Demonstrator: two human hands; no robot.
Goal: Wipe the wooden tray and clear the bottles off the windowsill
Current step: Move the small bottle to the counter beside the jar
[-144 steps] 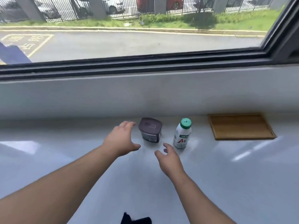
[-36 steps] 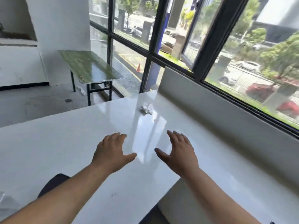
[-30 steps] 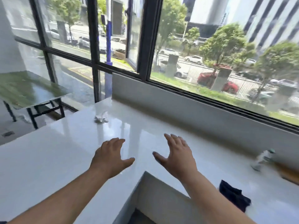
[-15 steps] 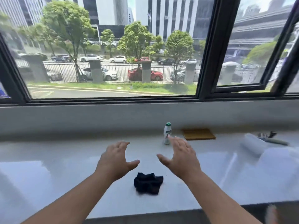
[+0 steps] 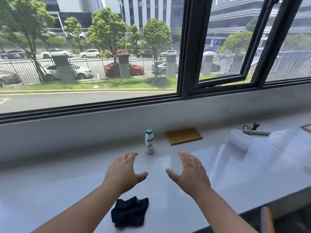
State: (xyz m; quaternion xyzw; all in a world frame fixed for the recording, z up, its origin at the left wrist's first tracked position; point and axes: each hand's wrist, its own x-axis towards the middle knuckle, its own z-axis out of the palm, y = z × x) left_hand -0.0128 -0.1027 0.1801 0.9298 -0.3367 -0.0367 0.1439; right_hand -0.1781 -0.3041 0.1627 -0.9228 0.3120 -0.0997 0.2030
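A white bottle (image 5: 149,142) with a green cap stands upright on the white windowsill (image 5: 67,174), near the wall. To its right lies the flat wooden tray (image 5: 184,136). A crumpled dark cloth (image 5: 129,211) rests near the sill's front edge, partly under my left forearm. My left hand (image 5: 123,172) and my right hand (image 5: 189,172) hover over the sill in front of the bottle, both with fingers spread and nothing in them. The purple-lidded jar is not in view.
A clear plastic roll (image 5: 239,140) lies to the right of the tray, with a metal tool (image 5: 254,130) behind it. A framed edge (image 5: 307,127) shows at the far right. A tilted window sash (image 5: 235,47) hangs open outward above the sill.
My view swung from the left end of the sill back to the bottle and tray. The jar seen beside the bottle earlier is gone. Both hands stay open and empty.
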